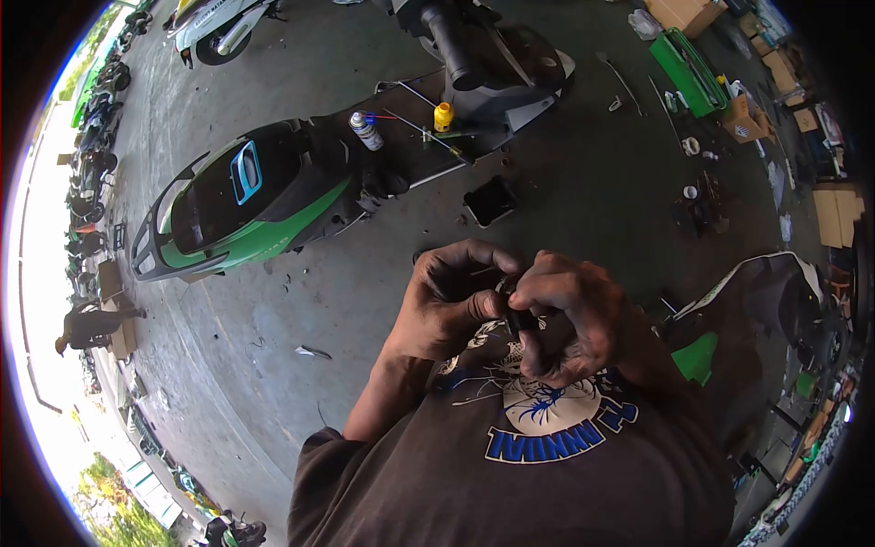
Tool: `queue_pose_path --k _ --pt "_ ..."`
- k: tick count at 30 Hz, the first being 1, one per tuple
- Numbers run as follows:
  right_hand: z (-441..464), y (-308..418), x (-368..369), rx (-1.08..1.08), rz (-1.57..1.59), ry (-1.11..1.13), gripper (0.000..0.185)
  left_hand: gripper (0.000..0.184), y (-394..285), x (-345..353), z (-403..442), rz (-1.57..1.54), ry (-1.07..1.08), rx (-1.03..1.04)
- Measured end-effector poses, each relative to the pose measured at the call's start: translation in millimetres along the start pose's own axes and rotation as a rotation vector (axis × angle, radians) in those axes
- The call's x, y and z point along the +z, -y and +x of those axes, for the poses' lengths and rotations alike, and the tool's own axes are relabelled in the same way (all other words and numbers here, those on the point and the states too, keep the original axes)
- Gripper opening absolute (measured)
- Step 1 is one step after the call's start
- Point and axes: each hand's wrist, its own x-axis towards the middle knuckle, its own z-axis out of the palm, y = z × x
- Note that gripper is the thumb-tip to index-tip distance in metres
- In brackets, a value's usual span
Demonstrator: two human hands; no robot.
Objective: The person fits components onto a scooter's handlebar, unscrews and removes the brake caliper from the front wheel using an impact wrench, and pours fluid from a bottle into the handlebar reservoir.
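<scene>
Both hands are raised close together before the chest, over the dark printed shirt (547, 438). My left hand (447, 301) has its fingers curled, with thumb and forefinger pinching a small dark part (518, 314). From the other side my right hand (574, 314) grips the same part between bent fingers and thumb. The fingers cover much of the part, so its exact shape cannot be made out. Beyond the hands, a black open tray (490, 201) lies on the floor beside the green and black scooter (273, 205).
On the scooter's footboard are a spray can (366, 132), a yellow bottle (444, 117) and long tools. A green toolbox (688, 73) and cardboard boxes (746, 118) stand at the upper right. A person (89, 328) is at the far left, near parked motorbikes (96, 173).
</scene>
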Motion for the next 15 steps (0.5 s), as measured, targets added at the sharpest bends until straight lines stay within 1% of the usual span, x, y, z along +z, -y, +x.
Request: queue_pose_path --k 1,2,4,5,6,7,8,9,11,12,13,15 --pt "-3.4 2.2 -2.1 0.008 0.016 -0.062 0.052 0.039 -2.1 5.2 1.8 -0.058 0.037 -0.011" --pt "-4.1 5.5 -4.3 0.005 0.016 -0.058 0.052 0.038 -3.9 9.6 3.4 -0.115 0.074 -0.021" --pt "-1.5 14.9 -9.6 0.05 -0.094 -0.171 0.045 0.038 -6.9 17.8 6.5 -0.098 0.076 0.007" --pt "-0.9 18.2 -11.3 0.045 -0.095 -0.17 0.045 0.037 -8.0 19.6 8.4 -0.08 0.082 0.029" --pt "-0.2 21.1 -12.5 0.077 -0.111 -0.187 0.04 0.037 -8.6 18.0 10.3 -0.078 0.085 0.031" --pt "0.6 23.8 -13.1 0.112 -0.127 -0.207 0.036 0.035 -9.4 14.2 11.5 0.015 0.104 0.077" --pt "1.8 26.2 -13.4 0.113 -0.13 -0.211 0.036 0.034 -10.4 12.0 12.7 0.108 0.124 0.121" --pt "3.5 28.2 -13.6 0.129 -0.199 -0.228 0.034 0.034 -12.7 12.4 14.6 0.109 0.132 0.118" --pt "8.5 32.0 -13.1 0.15 -0.277 -0.255 0.031 0.032 -18.5 15.5 18.1 0.279 0.138 0.245" --pt "12.8 34.5 -13.3 0.151 -0.341 -0.274 0.027 0.032 -23.2 15.6 22.2 0.275 0.164 0.238" --pt "16.2 35.7 -12.4 0.149 -0.394 -0.283 0.024 0.031 -28.1 14.2 22.5 0.35 0.181 0.275" --pt "22.7 34.8 -11.5 0.125 -0.408 -0.285 0.024 0.03 -35.4 15.0 25.0 0.45 0.203 0.355"
